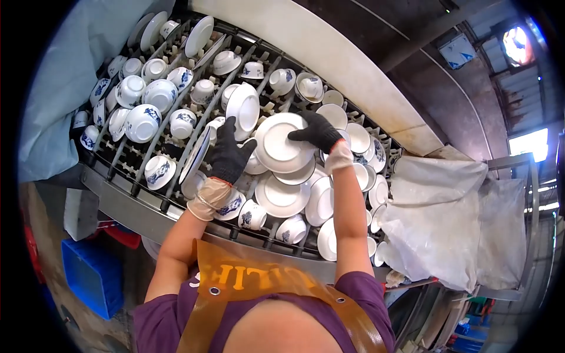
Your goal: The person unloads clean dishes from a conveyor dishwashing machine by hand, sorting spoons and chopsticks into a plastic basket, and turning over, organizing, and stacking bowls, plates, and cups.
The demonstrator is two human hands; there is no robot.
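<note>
My left hand (232, 154), in a black glove, has its fingers spread between a tilted white plate (242, 110) and a plate standing on edge (195, 155). In my right hand (319, 134), also black-gloved, is the rim of a round white plate (281, 143), with the thumb over its face. More white plates (282, 195) lie below it, overlapping. Around both hands, white bowls with blue patterns (143, 123) sit upside down or tilted on a rack of dark bars (154, 148).
A pale panel (353, 65) runs along the rack's far side. Translucent plastic sheeting (435, 206) hangs at the right, and a bluish sheet (65, 100) at the left. A blue crate (93, 276) stands on the floor at the lower left.
</note>
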